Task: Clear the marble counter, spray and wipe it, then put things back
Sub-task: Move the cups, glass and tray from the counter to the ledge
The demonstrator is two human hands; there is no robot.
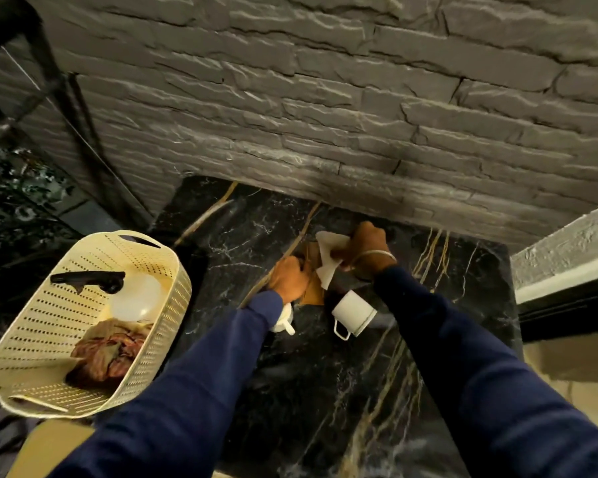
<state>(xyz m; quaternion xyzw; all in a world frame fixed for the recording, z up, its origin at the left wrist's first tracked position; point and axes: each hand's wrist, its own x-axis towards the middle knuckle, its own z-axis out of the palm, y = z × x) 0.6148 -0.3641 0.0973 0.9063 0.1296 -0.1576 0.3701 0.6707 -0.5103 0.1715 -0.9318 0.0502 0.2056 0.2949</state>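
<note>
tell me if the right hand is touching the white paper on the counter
Touching. The head view shows the right hand closed on the white paper, its folds running in under the fingers.

Just one view here, head-worn wide-angle cam. Looked forward and steeply down over table (290, 391), close above both forearms, stone wall (325, 98) straight ahead, edges bent by lens.

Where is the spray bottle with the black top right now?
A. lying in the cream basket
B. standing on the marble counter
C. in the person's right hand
A. The spray bottle lies on its side inside the cream basket, next to a crumpled cloth.
</note>
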